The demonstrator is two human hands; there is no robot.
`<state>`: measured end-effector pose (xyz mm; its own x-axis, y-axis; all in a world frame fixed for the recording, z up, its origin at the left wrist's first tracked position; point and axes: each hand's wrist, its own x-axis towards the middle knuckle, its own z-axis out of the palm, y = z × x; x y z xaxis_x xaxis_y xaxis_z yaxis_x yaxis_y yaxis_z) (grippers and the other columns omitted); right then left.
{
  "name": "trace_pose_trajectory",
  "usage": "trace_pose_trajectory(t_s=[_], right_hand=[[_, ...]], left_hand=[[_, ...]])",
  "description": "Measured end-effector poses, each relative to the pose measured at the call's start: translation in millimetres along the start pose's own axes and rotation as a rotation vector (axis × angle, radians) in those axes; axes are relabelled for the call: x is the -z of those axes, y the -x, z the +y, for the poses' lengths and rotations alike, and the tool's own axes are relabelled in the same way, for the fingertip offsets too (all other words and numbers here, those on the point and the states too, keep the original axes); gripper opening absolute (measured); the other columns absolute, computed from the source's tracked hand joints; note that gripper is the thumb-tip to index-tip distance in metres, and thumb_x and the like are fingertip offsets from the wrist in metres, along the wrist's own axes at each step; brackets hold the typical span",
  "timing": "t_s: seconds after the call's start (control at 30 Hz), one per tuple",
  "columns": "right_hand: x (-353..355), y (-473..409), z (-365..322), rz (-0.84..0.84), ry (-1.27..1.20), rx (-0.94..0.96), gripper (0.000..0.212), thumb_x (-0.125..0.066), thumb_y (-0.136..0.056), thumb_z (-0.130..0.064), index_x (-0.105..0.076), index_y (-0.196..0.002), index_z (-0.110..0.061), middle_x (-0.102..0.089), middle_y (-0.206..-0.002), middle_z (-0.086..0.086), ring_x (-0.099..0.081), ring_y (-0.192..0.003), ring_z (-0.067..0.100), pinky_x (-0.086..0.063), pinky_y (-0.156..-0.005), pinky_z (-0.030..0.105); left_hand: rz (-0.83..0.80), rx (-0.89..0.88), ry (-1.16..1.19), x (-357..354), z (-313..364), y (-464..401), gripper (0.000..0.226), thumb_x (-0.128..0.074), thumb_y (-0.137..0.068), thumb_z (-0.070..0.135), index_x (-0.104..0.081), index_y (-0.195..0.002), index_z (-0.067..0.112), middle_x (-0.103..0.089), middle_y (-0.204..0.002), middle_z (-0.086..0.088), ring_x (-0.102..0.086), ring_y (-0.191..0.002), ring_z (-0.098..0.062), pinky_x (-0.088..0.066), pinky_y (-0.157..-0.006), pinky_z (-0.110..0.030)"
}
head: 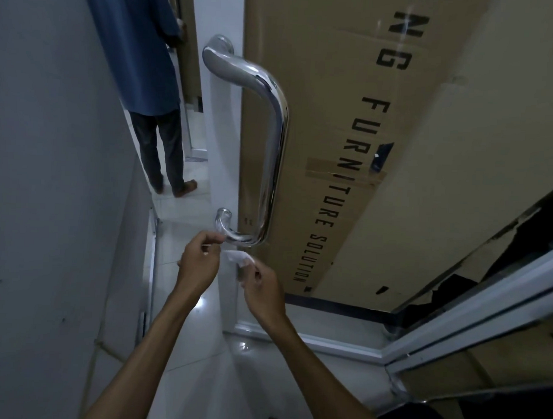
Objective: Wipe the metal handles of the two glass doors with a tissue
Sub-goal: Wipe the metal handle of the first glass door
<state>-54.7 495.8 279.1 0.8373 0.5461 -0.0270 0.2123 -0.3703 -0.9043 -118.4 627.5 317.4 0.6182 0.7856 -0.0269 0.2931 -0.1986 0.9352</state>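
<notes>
Hands below a chrome pull handle (273, 140), seen from my head camera. My left hand (198, 263) and right hand (263, 290) are a little apart, each pinching one end of a white tissue (239, 258) that spans the gap between them; the fingers of both are curled on it. Just above my left fingertips sits the handle's lower bend, where the tube turns in toward its mount on the glass door (228, 295); whether the left hand's end of the tissue touches the metal there I cannot tell. The long upright bar rises above and ahead of both hands. Beyond the handle, past the glass, stands a printed cardboard box (380, 150). To the far side of my left hand, a person in a blue garment (139, 63) stands in the passage. To the outside of my right arm lies the framed edge of a second door (471, 351); its handle is not in view. Step in hand, as I judge it: readying or spreading the tissue at the foot of the first handle. Next move calls for wrapping the tissue round the tube and drawing it up along the bar
</notes>
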Motion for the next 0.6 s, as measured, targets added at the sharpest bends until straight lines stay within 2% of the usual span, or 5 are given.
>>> trace_pose_trajectory(t_s=[0.13,0.23,0.33,0.47,0.6], right_hand=[[14,-6,-20,-0.079,-0.256,-0.126,0.027,-0.044,-0.110,-0.044,-0.069,-0.110,-0.035,-0.071,-0.096,0.004,-0.069,-0.085,0.024,-0.060,-0.081,0.052],[27,-12,-27,-0.109,-0.354,-0.208,0.021,-0.048,-0.109,-0.036,-0.067,-0.109,-0.027,-0.068,-0.096,-0.003,-0.067,-0.083,0.010,-0.061,-0.067,0.028],[30,-18,-23,-0.060,-0.352,-0.224,0.021,-0.057,-0.105,-0.030,-0.066,-0.122,-0.020,-0.071,-0.107,0.003,-0.070,-0.091,0.013,-0.059,-0.061,0.024],[27,-21,-20,0.076,-0.284,-0.196,0.006,-0.064,-0.099,-0.021,-0.064,-0.102,-0.016,-0.066,-0.094,-0.002,-0.067,-0.085,0.017,-0.058,-0.059,0.028],[28,-17,-25,0.102,-0.145,-0.072,0.008,-0.060,-0.090,-0.009,-0.060,-0.091,-0.017,-0.056,-0.099,0.001,-0.057,-0.081,0.013,-0.042,-0.056,0.015]], left_hand=[[-0.186,0.090,0.154,-4,6,8,0.020,-0.050,-0.110,0.029,-0.070,-0.109,0.025,-0.070,-0.108,0.007,-0.063,-0.105,-0.012,-0.047,-0.082,-0.024],[-0.257,0.134,0.211,-3,7,11,0.018,-0.056,-0.107,0.031,-0.071,-0.109,0.020,-0.073,-0.107,0.003,-0.066,-0.100,-0.011,-0.049,-0.081,-0.024],[-0.220,0.101,0.182,-3,4,7,0.013,-0.064,-0.103,0.023,-0.071,-0.102,0.012,-0.073,-0.104,-0.004,-0.067,-0.098,-0.020,-0.054,-0.082,-0.028],[-0.130,0.058,0.073,-7,4,6,0.010,-0.065,-0.102,0.020,-0.069,-0.094,0.015,-0.072,-0.095,-0.004,-0.067,-0.089,-0.020,-0.054,-0.078,-0.030],[-0.051,-0.020,-0.037,-18,2,8,0.008,-0.064,-0.102,0.024,-0.067,-0.096,0.019,-0.071,-0.092,0.001,-0.067,-0.086,-0.015,-0.053,-0.074,-0.028]])
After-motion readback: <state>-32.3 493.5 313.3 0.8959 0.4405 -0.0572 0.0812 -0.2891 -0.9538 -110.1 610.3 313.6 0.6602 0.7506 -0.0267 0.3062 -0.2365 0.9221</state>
